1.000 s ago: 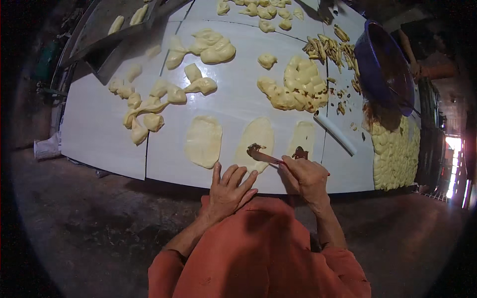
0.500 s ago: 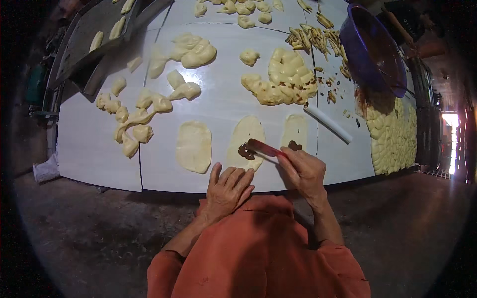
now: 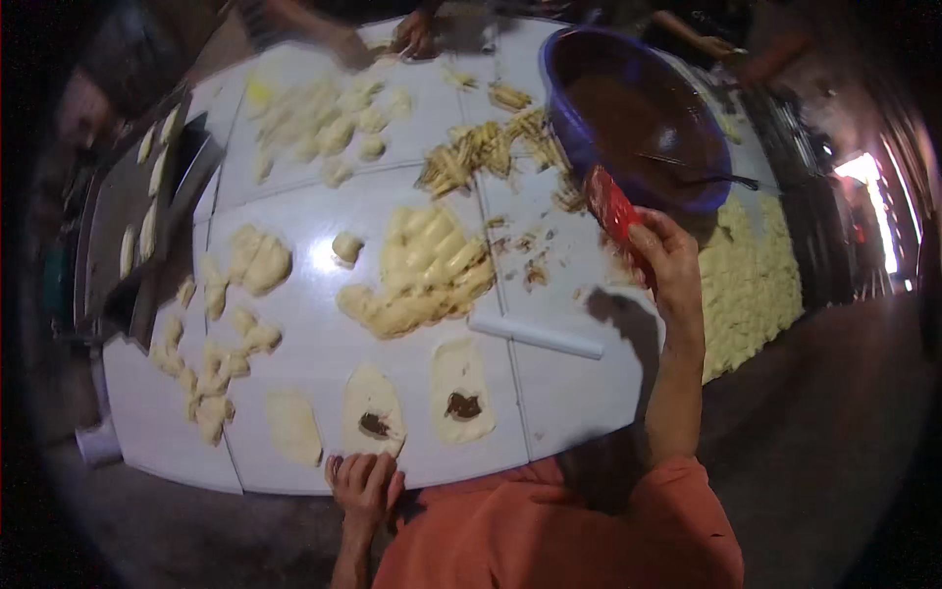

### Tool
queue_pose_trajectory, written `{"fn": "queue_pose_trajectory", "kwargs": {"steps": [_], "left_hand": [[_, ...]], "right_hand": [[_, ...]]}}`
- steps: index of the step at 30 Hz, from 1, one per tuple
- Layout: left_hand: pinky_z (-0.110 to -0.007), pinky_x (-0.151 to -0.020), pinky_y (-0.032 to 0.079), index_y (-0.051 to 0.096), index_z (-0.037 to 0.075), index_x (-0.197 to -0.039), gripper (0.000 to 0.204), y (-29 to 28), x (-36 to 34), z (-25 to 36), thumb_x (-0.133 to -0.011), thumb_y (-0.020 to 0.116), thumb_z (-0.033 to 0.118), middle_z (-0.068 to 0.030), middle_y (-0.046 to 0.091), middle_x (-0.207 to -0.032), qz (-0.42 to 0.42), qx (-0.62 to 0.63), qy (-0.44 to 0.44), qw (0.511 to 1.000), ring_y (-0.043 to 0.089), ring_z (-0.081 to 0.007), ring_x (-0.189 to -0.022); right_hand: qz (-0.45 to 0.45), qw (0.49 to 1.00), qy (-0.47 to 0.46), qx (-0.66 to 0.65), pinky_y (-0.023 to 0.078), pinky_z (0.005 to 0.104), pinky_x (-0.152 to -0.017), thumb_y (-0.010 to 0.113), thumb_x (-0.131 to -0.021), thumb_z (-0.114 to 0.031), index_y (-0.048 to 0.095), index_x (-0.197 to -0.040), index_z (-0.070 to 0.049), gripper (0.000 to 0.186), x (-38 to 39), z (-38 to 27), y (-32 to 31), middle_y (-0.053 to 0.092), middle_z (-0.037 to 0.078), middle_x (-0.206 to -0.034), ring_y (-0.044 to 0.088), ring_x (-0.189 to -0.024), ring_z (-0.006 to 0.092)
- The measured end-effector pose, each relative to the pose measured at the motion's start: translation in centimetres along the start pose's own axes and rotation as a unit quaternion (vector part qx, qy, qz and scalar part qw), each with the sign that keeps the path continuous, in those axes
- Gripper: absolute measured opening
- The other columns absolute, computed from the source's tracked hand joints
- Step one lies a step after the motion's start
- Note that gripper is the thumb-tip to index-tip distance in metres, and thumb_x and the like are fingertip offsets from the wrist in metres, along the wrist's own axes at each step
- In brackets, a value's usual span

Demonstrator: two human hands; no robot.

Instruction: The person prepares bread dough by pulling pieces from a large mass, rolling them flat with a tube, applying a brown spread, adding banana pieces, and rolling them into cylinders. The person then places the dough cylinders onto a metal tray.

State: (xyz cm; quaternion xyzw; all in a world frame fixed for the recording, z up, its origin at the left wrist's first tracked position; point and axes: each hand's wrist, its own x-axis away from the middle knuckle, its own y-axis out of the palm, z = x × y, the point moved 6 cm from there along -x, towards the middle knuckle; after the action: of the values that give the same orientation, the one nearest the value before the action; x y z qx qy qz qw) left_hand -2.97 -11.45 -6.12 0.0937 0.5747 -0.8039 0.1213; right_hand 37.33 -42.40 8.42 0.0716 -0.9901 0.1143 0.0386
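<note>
My right hand [image 3: 669,250] is closed around a red spatula [image 3: 613,204], raised beside the near side of a purple basin [image 3: 554,98] holding brown paste. At the table's front edge my left hand [image 3: 361,483] rests with fingers extended, touching the near end of the middle flattened dough piece [image 3: 365,388]. A dab of dark brown paste [image 3: 374,424] sits on that piece. Another paste-topped dough piece [image 3: 461,363] lies to its right. The flattened dough piece [image 3: 293,427] on the left is plain.
A white rolling pin [image 3: 538,337] lies beyond the dough pieces, beside a braided-looking dough mass [image 3: 432,257]. Dough lumps [image 3: 257,260] spread leftward; yellowish strips [image 3: 481,155] are heaped near the basin. A metal tray [image 3: 110,221] stands left. Other people's hands [image 3: 416,37] work at the far edge.
My right hand has lifted the spatula off the middle dough piece and carried it far right to the basin. The view has shifted; my left hand stays by the middle piece.
</note>
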Motion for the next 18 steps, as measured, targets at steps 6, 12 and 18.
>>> {"fn": "queue_pose_trajectory", "kwargs": {"steps": [6, 12, 18], "left_hand": [[-0.063, -0.11, 0.035, 0.067, 0.012, -0.126, 0.038, 2.3, 3.1, 0.0, -0.089, 0.071, 0.021, -0.0126, 0.06, -0.119, -0.032, -0.106, -0.063, 0.992, 0.056, -0.0334, -0.118], [-0.056, -0.109, 0.04, 0.069, 0.015, -0.134, 0.043, 1.5, -0.6, 4.2, -0.092, 0.073, 0.022, -0.0127, 0.065, -0.125, 0.049, -0.105, -0.088, 0.989, 0.059, -0.0329, -0.116], [-0.058, -0.107, 0.039, 0.072, 0.016, -0.132, 0.039, 1.2, -1.8, 5.6, -0.093, 0.071, 0.019, -0.0145, 0.063, -0.13, 0.016, -0.109, -0.09, 0.99, 0.057, -0.0347, -0.12]], "right_hand": [[0.099, 0.931, -0.142, 0.322, 0.054, 0.0349, -0.067, 0.078, -0.09, -0.03, 0.077, -0.113, -0.006, 0.033, -14.0, -1.7, -11.8, 0.075, 0.01, -0.081, 0.07, -0.072, 0.0187], [-0.132, 0.814, -0.164, 0.541, 0.055, 0.0465, -0.085, 0.079, -0.086, -0.031, 0.078, -0.11, -0.007, 0.033, -18.8, 2.6, -9.4, 0.076, 0.018, -0.104, 0.073, -0.099, 0.0368], [-0.217, 0.905, -0.079, 0.358, 0.055, 0.0359, -0.077, 0.081, -0.087, -0.03, 0.077, -0.115, -0.001, 0.04, -20.8, 3.3, -11.5, 0.078, 0.013, -0.097, 0.073, -0.086, 0.0218]]}}
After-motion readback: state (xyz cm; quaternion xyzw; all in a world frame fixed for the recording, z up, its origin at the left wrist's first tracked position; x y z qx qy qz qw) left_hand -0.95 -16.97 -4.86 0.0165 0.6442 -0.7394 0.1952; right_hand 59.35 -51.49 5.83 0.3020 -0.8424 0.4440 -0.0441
